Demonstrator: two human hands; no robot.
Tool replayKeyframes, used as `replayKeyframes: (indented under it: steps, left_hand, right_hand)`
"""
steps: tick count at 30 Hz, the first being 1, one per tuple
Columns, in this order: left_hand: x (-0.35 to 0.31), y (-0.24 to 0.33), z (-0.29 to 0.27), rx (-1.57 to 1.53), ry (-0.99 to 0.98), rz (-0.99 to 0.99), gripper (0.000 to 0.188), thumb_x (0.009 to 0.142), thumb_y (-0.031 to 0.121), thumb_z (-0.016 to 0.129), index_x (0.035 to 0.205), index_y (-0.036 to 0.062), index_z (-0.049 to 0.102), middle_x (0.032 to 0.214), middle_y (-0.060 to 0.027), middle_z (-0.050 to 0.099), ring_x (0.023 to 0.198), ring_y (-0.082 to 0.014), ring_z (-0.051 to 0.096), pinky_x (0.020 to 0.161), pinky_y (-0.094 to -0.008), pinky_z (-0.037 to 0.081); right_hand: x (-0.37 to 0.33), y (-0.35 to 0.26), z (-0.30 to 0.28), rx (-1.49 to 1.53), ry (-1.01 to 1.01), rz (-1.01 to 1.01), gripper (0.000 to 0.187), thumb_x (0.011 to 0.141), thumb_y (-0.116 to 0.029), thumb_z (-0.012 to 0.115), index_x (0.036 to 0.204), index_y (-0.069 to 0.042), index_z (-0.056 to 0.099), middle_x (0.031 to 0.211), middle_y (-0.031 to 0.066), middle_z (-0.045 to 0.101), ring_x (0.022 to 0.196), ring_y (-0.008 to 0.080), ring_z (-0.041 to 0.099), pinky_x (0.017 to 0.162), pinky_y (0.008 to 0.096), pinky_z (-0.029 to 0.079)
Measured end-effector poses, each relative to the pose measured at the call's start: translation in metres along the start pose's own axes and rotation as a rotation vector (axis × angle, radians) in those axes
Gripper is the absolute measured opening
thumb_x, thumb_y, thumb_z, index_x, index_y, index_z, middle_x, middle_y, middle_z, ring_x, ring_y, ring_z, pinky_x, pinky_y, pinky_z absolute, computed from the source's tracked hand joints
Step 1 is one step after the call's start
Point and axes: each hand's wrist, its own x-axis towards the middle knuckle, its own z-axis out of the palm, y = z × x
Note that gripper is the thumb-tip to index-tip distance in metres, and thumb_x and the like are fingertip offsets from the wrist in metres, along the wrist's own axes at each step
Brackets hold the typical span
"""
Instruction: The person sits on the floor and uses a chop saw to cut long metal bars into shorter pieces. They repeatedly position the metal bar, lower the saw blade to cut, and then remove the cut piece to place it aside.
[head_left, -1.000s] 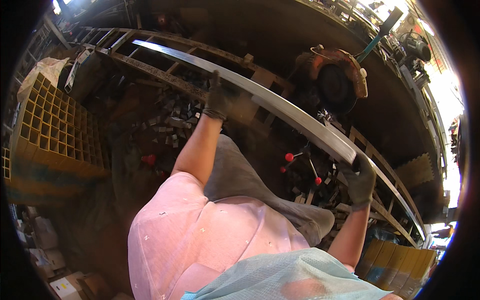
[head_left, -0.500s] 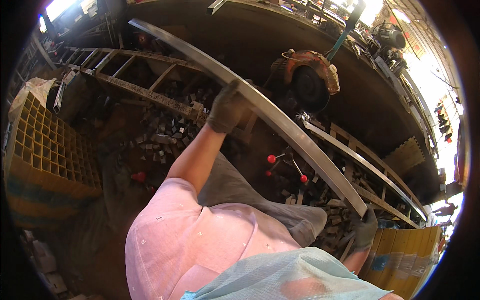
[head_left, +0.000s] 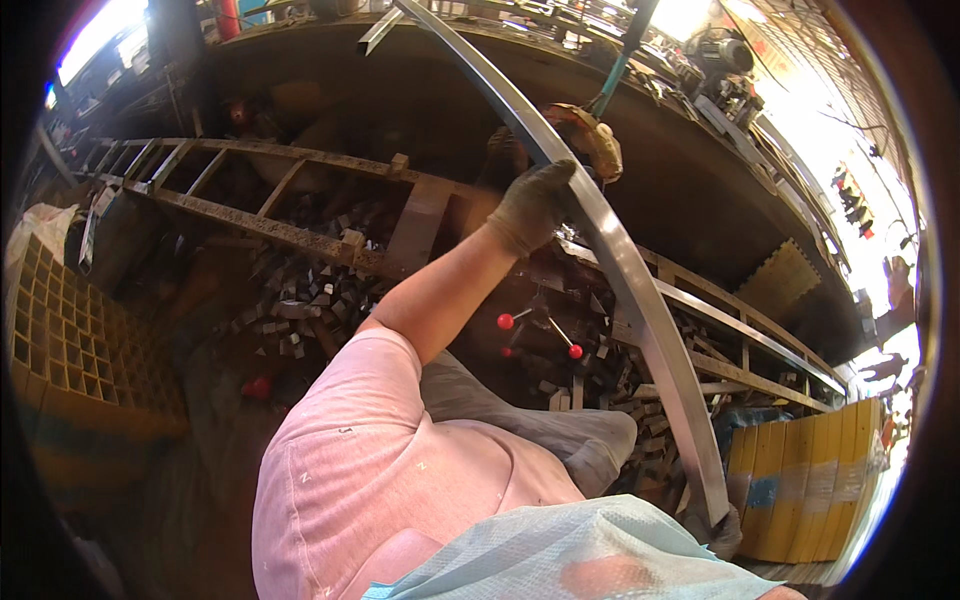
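A long, shiny metal tube (head_left: pixel 640 290) slants across in front of me, its far end rising toward the top edge. My left hand (head_left: pixel 535 205), in a dark work glove, grips it around the middle with the fingers closed. At the tube's near end is my right hand (head_left: pixel 725 535), also gloved and closed on it, mostly hidden by the metal. Behind the tube a cut-off saw (head_left: pixel 592 140) with a worn orange guard is partly covered. A second metal tube (head_left: pixel 750 325) lies on the ladder-like frame beyond.
Red-knobbed levers (head_left: pixel 505 321) stand below the saw. Off-cuts (head_left: pixel 310 295) are heaped under the long frame (head_left: pixel 270 225). Stacked yellow square tubes (head_left: pixel 90 340) sit at left, and a wrapped yellow bundle (head_left: pixel 800 480) at lower right. A workbench edge (head_left: pixel 300 30) runs along the back.
The tube has swung steeper, its far end moving right and away. My left hand has shifted right with it, while my right hand has come down closer to me. The view has turned slightly.
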Motion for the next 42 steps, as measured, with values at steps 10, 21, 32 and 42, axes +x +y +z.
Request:
replayKeyframes:
  steps: [10,21,32,42]
  left_hand:
    - [0.040,0.064,-0.068,0.226,0.162,-0.036,0.036,0.107,0.025,0.066,0.127,-0.0049,0.062,0.111,-0.0197,0.073,0.099,-0.0316,0.073,0.096,-0.0492,0.061]
    - [-0.216,0.013,-0.043,0.867,0.195,-0.270,0.055,0.103,0.043,0.075,0.136,-0.0002,0.067,0.126,-0.0106,0.073,0.122,-0.0166,0.064,0.109,-0.0346,0.048]
    - [-0.216,0.155,-0.149,0.795,0.428,-0.029,0.025,0.101,0.017,0.066,0.114,-0.0031,0.075,0.108,-0.0153,0.078,0.094,-0.0252,0.076,0.086,-0.0407,0.064]
    - [0.068,0.334,-0.212,0.636,1.017,0.321,0.037,0.097,0.033,0.085,0.117,0.0051,0.072,0.099,-0.0076,0.070,0.086,-0.0216,0.070,0.067,-0.0316,0.061]
  right_hand:
    - [-0.006,-0.073,0.129,-0.136,-0.209,-0.189,0.039,0.077,-0.015,0.091,0.107,0.002,0.072,0.077,0.0146,0.069,0.068,0.0209,0.067,0.063,0.0383,0.054]
    - [0.050,-0.157,0.381,0.361,-0.848,-0.236,0.063,0.092,-0.039,0.084,0.136,0.000,0.059,0.113,0.0182,0.075,0.101,0.0304,0.074,0.090,0.0396,0.058]
    - [0.084,-0.163,0.387,0.052,-1.136,-0.529,0.083,0.095,-0.045,0.077,0.156,0.004,0.050,0.148,0.0286,0.063,0.137,0.0404,0.062,0.118,0.0426,0.048]
    - [0.088,-0.056,0.352,0.163,-0.962,-0.035,0.072,0.096,-0.037,0.082,0.153,-0.001,0.056,0.138,0.0215,0.071,0.125,0.0299,0.070,0.105,0.0386,0.057]
